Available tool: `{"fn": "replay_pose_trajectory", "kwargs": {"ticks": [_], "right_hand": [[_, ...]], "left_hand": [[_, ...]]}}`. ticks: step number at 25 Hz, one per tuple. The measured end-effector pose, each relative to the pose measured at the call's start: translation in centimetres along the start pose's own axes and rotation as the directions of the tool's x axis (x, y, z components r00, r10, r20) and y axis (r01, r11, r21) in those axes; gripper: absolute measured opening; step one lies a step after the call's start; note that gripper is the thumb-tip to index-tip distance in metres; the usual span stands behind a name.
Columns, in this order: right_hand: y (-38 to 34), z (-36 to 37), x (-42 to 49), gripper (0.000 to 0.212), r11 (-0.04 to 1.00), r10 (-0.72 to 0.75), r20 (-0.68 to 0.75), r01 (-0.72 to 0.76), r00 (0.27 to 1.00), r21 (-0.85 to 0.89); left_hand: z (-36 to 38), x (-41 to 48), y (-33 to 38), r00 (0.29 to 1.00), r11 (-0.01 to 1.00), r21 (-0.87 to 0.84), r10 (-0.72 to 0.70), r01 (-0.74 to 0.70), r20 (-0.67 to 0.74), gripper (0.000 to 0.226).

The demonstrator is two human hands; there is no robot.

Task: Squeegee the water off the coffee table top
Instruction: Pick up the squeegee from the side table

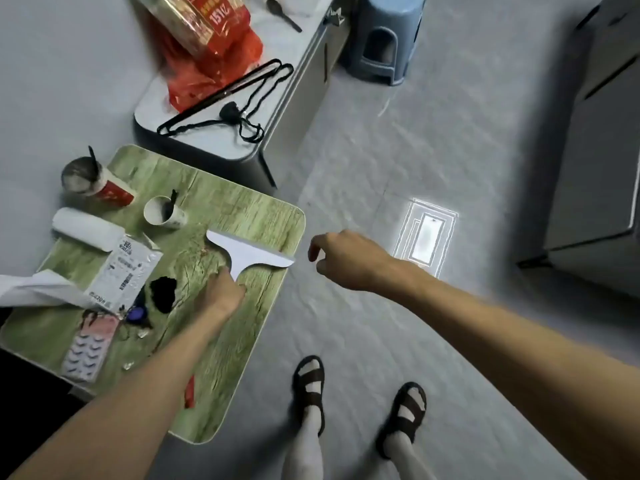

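Observation:
A white squeegee (247, 252) lies flat on the green wood-grain coffee table top (242, 206), its blade reaching the table's right edge. My left hand (220, 294) grips its handle from below. Past the table's right edge my right hand (341, 259) hovers over the floor, fingers loosely curled and holding nothing. Water on the top is too faint to make out.
On the table's left half stand a red cup (97, 183), a white cup (164, 213), a paper roll (86, 228), a white box (126, 270), a lash tray (90, 348) and small black items (162, 294). A grey cabinet (221, 133) with a red bag stands behind; a blue stool (384, 39) beyond.

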State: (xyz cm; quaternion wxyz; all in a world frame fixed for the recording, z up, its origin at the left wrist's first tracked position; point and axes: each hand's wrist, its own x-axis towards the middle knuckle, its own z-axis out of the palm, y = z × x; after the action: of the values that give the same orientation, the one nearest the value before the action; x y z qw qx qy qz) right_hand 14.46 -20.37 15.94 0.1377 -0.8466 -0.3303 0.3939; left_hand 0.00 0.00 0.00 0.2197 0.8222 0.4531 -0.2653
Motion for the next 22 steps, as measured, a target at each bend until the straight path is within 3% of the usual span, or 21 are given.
{"fn": "replay_pose_trajectory", "kwargs": {"ticks": [8,10,12,16,19,22], "right_hand": [[2.6,6.3,7.5,0.029,0.988,0.055,0.081,-0.066,0.995,0.14],[3.4,5.5,6.9,0.029,0.986,0.081,0.069,-0.09,0.994,0.137],[3.7,3.5,5.2,0.031,0.982,0.115,0.053,-0.121,0.992,0.148],[4.1,-4.5,-2.1,0.036,0.963,0.195,-0.039,-0.184,0.98,0.196],[4.3,-11.2,-8.7,0.033,0.941,0.25,-0.169,-0.198,0.953,0.274],[5.5,-18.0,-14.0,0.023,0.897,0.291,-0.281,-0.158,0.915,0.414]], "left_hand": [[2.8,6.4,-1.3,1.0,0.98,0.198,-0.024,0.024,-0.005,0.021],[1.3,5.6,0.5,0.992,0.996,0.086,-0.006,-0.004,0.124,0.024],[-1.4,3.1,4.1,0.968,0.991,-0.111,0.098,-0.074,0.23,0.028],[-10.3,-4.8,15.0,0.921,0.804,-0.573,0.33,-0.16,0.205,0.029],[-16.5,-11.6,23.7,0.865,0.684,-0.711,0.446,-0.164,0.23,0.015],[-21.0,-17.7,32.6,0.812,0.621,-0.758,0.538,-0.199,0.227,0.017]]}}
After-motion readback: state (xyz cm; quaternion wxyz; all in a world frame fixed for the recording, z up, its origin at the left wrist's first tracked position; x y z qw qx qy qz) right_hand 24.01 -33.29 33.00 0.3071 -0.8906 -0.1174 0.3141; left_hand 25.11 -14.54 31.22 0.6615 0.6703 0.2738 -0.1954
